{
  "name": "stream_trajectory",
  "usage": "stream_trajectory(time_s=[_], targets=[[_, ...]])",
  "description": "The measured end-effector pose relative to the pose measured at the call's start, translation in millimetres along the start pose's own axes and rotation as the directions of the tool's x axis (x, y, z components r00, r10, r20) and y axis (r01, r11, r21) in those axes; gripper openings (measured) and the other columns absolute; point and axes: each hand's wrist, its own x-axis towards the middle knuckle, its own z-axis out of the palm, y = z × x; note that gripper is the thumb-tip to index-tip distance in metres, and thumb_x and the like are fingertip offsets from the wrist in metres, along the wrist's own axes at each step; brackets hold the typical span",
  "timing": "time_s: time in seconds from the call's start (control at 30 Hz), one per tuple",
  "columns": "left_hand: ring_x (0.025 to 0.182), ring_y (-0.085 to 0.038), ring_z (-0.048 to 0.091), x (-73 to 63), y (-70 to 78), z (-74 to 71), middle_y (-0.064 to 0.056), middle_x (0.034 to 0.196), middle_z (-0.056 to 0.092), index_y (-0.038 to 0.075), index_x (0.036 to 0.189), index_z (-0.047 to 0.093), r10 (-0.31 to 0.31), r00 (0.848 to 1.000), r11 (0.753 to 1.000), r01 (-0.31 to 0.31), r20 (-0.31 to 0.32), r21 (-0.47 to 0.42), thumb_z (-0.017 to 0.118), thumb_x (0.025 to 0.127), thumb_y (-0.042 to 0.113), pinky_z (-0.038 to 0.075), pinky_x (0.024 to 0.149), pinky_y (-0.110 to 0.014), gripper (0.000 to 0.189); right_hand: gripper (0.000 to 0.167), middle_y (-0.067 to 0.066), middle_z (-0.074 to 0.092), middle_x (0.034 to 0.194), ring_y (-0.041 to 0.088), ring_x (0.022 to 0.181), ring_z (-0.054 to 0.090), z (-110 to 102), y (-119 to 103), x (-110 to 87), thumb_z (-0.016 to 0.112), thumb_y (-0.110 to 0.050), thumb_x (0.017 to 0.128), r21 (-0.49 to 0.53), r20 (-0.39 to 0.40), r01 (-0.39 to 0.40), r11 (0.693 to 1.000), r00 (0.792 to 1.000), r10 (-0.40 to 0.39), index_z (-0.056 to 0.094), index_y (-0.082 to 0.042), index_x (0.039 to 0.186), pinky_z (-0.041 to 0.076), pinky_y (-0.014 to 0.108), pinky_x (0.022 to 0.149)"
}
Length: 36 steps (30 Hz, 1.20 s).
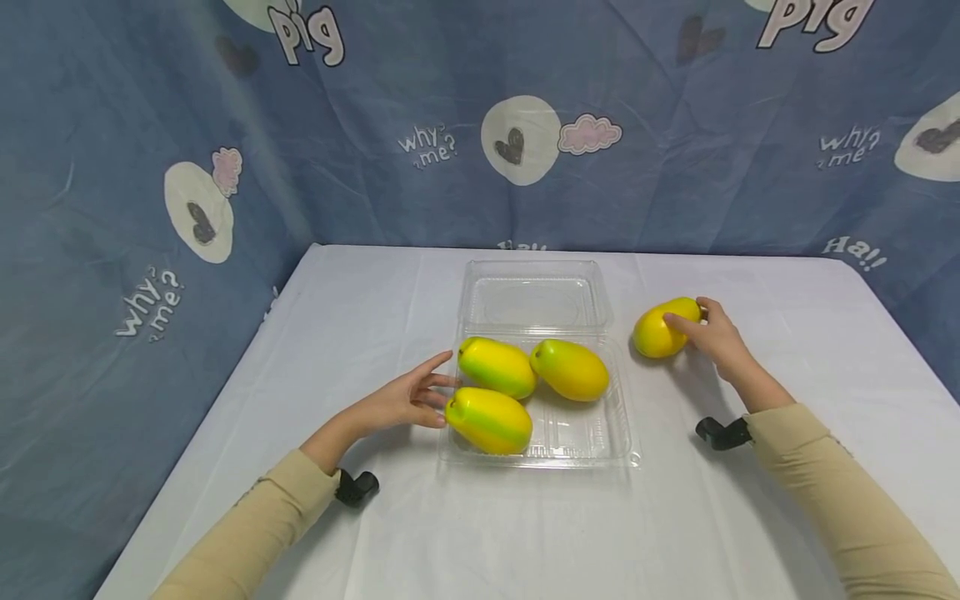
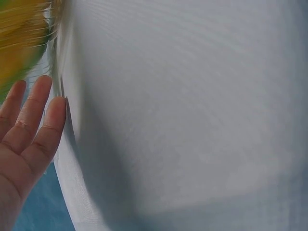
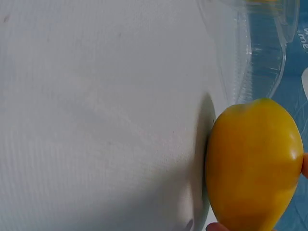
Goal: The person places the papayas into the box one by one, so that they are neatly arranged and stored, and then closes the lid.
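In the head view, an open clear plastic clamshell box (image 1: 581, 437) holds three yellow-green papayas: one at the back left (image 1: 497, 367), one at the right (image 1: 573, 371) and one at the front left (image 1: 489, 421). My left hand (image 1: 405, 400) is at the box's left side, fingers spread and nearly straight, fingertips right at the wall and holding nothing. Right of the box, my right hand (image 1: 716, 337) grips another papaya (image 1: 656, 333) by its right end, thumb and fingers around it. The right wrist view shows this papaya (image 3: 255, 159) up close, low over the white cloth.
The box's lid (image 1: 532, 287) lies folded back behind its base. White cloth (image 1: 337, 317) covers the table. A blue printed curtain (image 1: 420, 200) hangs behind it and along the left side.
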Motion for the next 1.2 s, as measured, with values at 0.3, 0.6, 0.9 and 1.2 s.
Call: stream_trajectory(time_s=[0.3, 0.6, 0.9, 1.2], targets=[[0.118, -0.029, 0.049, -0.4, 0.3, 1.3, -0.015, 0.144, 0.034, 0.024, 0.148, 0.004, -0.012, 1.000, 1.000, 0.012, -0.002, -0.013, 0.073, 0.078, 0.022, 0.047, 0.090, -0.038, 0.099, 0.095, 0.033, 0.003, 0.147, 0.041, 0.123, 0.035, 7, -2, -2.6, 0.051, -0.047, 0.089, 0.082, 0.032, -0.014, 0.997, 0.999, 0.011, -0.012, -0.001, 0.144, 0.034, 0.044, 0.103], [0.119, -0.032, 0.048, 1.2, -0.2, 1.0, -0.019, 0.144, 0.033, 0.020, 0.149, 0.002, 0.005, 1.000, 1.000, -0.005, 0.007, -0.022, 0.071, 0.080, 0.018, 0.047, 0.090, -0.038, 0.097, 0.091, 0.031, 0.006, 0.148, 0.034, 0.112, 0.042, 14, -1, -6.2, 0.056, -0.038, 0.089, 0.133, 0.001, 0.036, 0.990, 0.999, -0.036, -0.008, -0.008, 0.146, 0.048, 0.017, 0.074], [0.118, -0.029, 0.048, 0.0, 0.8, 0.6, -0.016, 0.144, 0.034, 0.023, 0.149, 0.003, -0.015, 1.000, 1.000, 0.015, -0.005, -0.008, 0.072, 0.079, 0.019, 0.046, 0.090, -0.038, 0.098, 0.091, 0.028, 0.010, 0.148, 0.041, 0.124, 0.032, 21, -2, -9.4, 0.061, -0.030, 0.087, 0.191, -0.039, 0.078, 0.979, 0.997, -0.072, -0.005, -0.014, 0.148, 0.050, 0.020, 0.067], [0.119, -0.029, 0.048, -1.1, 2.4, 1.1, -0.014, 0.144, 0.035, 0.025, 0.148, 0.004, -0.018, 1.000, 1.000, 0.018, -0.009, -0.013, 0.073, 0.078, 0.018, 0.046, 0.091, -0.038, 0.098, 0.091, 0.027, 0.012, 0.148, 0.041, 0.128, 0.031, 18, -4, -14.1, 0.064, -0.024, 0.086, 0.186, -0.036, 0.093, 0.978, 0.996, -0.088, -0.002, -0.012, 0.148, 0.052, 0.023, 0.068]])
